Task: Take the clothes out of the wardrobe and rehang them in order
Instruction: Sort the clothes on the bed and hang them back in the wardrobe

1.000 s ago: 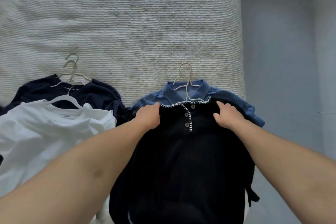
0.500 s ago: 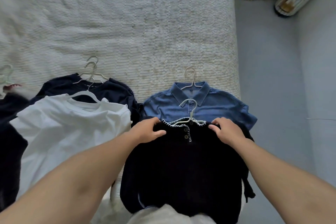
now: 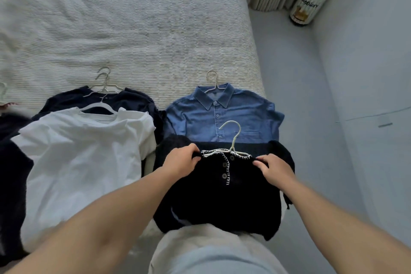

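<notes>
Black top lower — denim shirt uncovered

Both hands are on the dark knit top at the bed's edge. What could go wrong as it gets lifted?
1. The dark knit top overlaps the denim shirt; lifting may drag it along.
2. The left hand and right hand grip only the knit by the collar, so its hanger could slip out.
3. Its hem hangs off the bed edge and may slide floorward.
</notes>
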